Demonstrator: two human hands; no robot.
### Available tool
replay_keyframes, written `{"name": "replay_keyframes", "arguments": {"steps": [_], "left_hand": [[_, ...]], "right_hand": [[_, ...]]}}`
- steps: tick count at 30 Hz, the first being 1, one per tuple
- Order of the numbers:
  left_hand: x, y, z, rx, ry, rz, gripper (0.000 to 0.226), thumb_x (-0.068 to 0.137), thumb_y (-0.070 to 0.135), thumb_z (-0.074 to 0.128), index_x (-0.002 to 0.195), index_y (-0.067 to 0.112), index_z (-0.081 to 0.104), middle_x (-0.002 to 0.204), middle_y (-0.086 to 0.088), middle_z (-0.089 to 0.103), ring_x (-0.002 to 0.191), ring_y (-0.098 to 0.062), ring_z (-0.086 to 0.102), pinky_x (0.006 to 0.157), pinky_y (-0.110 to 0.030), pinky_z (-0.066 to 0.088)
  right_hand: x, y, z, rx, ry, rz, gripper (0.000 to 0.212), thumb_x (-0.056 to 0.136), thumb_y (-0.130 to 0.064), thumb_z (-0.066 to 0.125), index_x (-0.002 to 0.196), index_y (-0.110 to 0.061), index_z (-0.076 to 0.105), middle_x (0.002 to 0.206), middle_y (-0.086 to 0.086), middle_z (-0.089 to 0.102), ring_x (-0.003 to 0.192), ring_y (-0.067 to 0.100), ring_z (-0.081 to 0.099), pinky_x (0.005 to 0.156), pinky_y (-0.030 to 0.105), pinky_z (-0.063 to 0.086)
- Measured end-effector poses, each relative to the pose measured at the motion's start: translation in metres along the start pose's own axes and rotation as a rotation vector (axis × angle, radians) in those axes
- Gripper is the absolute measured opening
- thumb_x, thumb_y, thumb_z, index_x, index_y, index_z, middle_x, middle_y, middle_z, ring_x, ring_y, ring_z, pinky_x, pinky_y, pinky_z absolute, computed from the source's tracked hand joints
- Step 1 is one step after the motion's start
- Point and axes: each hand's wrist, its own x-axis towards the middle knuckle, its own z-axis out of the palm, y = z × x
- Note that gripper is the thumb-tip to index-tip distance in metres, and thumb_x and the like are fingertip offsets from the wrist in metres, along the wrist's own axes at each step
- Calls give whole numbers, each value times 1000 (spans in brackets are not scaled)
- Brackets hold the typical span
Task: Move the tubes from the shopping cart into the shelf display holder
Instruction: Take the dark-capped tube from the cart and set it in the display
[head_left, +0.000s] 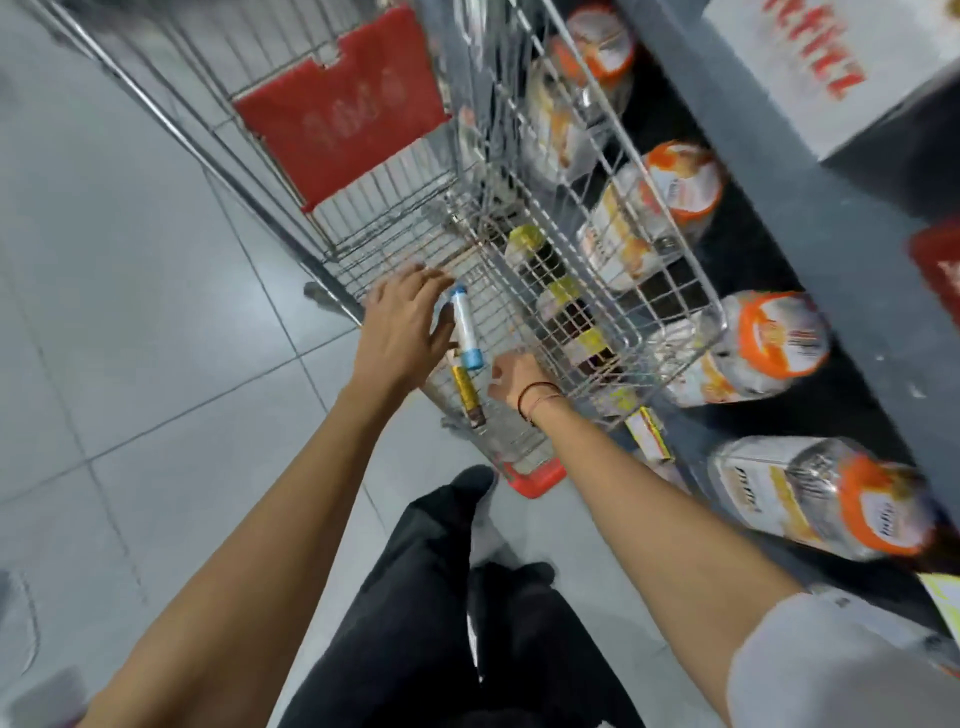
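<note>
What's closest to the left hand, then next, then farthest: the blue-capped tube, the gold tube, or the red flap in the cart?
From the left hand in the head view:
1. Blue-capped tube, right at its fingers, on the hand's right.
2. Gold tube, lower down, between both hands.
3. Red flap, far up at the cart's other end.

Left hand reaches into the shopping cart, fingers spread beside a white tube with blue caps. Right hand is low in the cart by a yellow tube. Orange-lidded jars line the shelf alongside.
</note>
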Motion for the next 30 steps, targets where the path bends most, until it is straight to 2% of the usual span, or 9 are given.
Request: {"name": "replay_keyframes", "arguments": {"steps": [2,5,7,11,14,17,22,28,30], "left_hand": [[6,-5,5,37,-13,6,33,89,23,50,115,6,61,118,-13,63,118,-31,49,87,-49,43],[9,-6,9,85,29,38,27,87,18,57,108,4,65,108,-13,67,107,-32,54,79,-44,48],[8,-5,11,97,64,40,24,86,18,58,105,4,66,103,-12,68,103,-31,55,73,-42,50],[7,-4,14,114,124,18,20,87,20,57,100,8,68,98,-7,68,99,-26,55,65,-37,49],[7,-4,14,108,145,14,20,87,21,57,97,9,69,97,-6,69,98,-26,56,65,-36,49],[7,-2,14,118,166,13,18,86,20,58,95,9,69,95,-5,69,95,-24,57,63,-33,47],[5,-2,15,98,183,0,15,85,19,59,91,9,70,89,-5,68,91,-24,58,54,-31,46],[6,1,13,104,204,-3,14,84,20,60,87,11,70,86,-2,69,88,-23,59,52,-28,42],[6,1,13,101,207,-5,13,83,20,60,86,11,70,85,-2,69,87,-22,58,52,-28,41]], "right_hand": [[15,3,22,8,-90,66,16,88,-18,56,93,-3,57,91,12,60,96,27,58,84,36,49],[36,12,50,13,-151,154,33,84,-22,63,110,-2,59,117,19,63,98,29,60,81,34,48],[48,13,61,31,-175,196,39,83,-21,65,117,-2,57,123,17,61,108,30,59,88,34,49],[69,3,71,103,4,221,44,90,-36,54,114,1,56,117,22,62,107,34,60,84,37,49],[80,-2,80,199,69,224,40,88,-28,59,115,1,55,113,21,63,103,33,61,80,34,49],[86,-5,82,203,99,261,44,83,-30,66,116,-1,55,112,17,64,101,30,62,70,29,42],[89,-9,82,137,148,227,43,84,-35,64,111,-1,58,106,14,67,94,28,66,63,26,40],[85,-7,69,122,125,204,41,82,-27,67,111,-1,56,107,14,64,96,29,64,66,28,44],[80,-6,60,120,102,167,40,78,-25,70,108,-2,57,100,14,63,93,29,63,65,26,42]]}}
